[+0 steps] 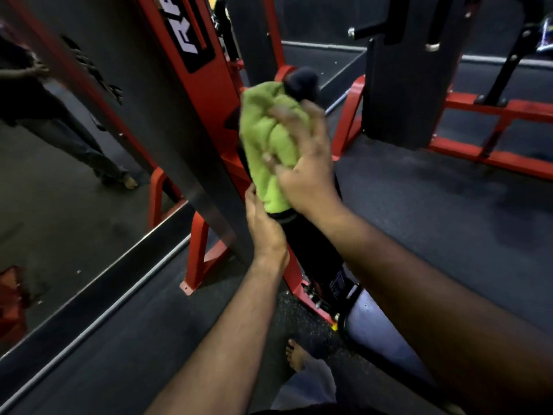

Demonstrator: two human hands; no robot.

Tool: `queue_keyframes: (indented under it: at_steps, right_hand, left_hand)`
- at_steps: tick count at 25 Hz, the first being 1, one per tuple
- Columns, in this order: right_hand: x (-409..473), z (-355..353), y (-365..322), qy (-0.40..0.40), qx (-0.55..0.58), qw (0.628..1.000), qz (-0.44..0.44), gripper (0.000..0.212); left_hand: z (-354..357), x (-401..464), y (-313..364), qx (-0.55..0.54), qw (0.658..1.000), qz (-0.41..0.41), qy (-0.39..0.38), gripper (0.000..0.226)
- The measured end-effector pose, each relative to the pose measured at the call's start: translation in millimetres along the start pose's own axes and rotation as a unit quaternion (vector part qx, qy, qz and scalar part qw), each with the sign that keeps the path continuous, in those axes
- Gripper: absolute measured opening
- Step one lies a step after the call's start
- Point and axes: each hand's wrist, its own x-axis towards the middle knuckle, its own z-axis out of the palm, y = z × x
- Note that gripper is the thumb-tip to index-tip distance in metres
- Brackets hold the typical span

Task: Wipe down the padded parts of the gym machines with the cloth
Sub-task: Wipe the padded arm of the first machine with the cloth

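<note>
Centrally, green cloth (270, 148) under gripping right hand (302, 163), left hand (264, 226) clasping pad (314, 253) below.

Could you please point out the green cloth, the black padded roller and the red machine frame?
Green terry cloth (270, 136): head view, middle of its bunched face.
Black padded roller (300, 82): head view, bare top end.
Red steel machine frame (220, 85): head view, upright post.
</note>
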Motion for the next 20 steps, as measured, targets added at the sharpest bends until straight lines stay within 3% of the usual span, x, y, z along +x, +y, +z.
queue_keyframes:
  at_steps: [2,5,7,10,11,12,14,16,17,20]
  right_hand:
    - [-16,-9,-11,-0.061,-0.124,0.982,-0.131,0.059]
    - [1,-15,-18,-0.101,-0.269,0.939,-0.19,0.058]
    - [35,-8,-28,-0.138,-0.264,0.946,-0.131,0.056]
    - [95,-12,-17,-0.085,-0.141,0.985,0.053,0.05]
    - [102,-15,-16,-0.08,-0.126,0.982,0.113,0.052]
    - [101,-16,-18,-0.086,-0.164,0.975,0.118,0.056]
    - [73,-15,-34,-0.125,-0.278,0.952,-0.018,0.06]
    - [45,-11,-35,-0.143,-0.293,0.936,-0.13,0.061]
    - [50,-12,-31,-0.147,-0.278,0.942,-0.117,0.061]
    - [93,-7,-28,-0.102,-0.194,0.968,0.119,0.065]
  left_hand:
    - [2,-8,8,-0.043,0.999,-0.019,-0.013,0.048]
    - [-4,-4,6,-0.063,0.998,-0.021,-0.018,0.057]
    - [-9,0,3,-0.029,0.999,-0.015,-0.011,0.068]
    - [-13,4,0,0.047,0.999,0.0,-0.02,0.083]
    - [-14,8,-4,0.066,0.998,0.007,-0.026,0.085]
    - [-14,10,-6,0.071,0.997,0.0,-0.03,0.085]
    - [-12,16,-16,0.095,0.994,-0.012,-0.045,0.077]
    - [-9,19,-21,0.131,0.991,0.001,-0.038,0.057]
    - [-6,19,-18,0.153,0.988,-0.002,-0.029,0.055]
    - [-1,18,8,0.174,0.982,0.068,-0.026,0.061]
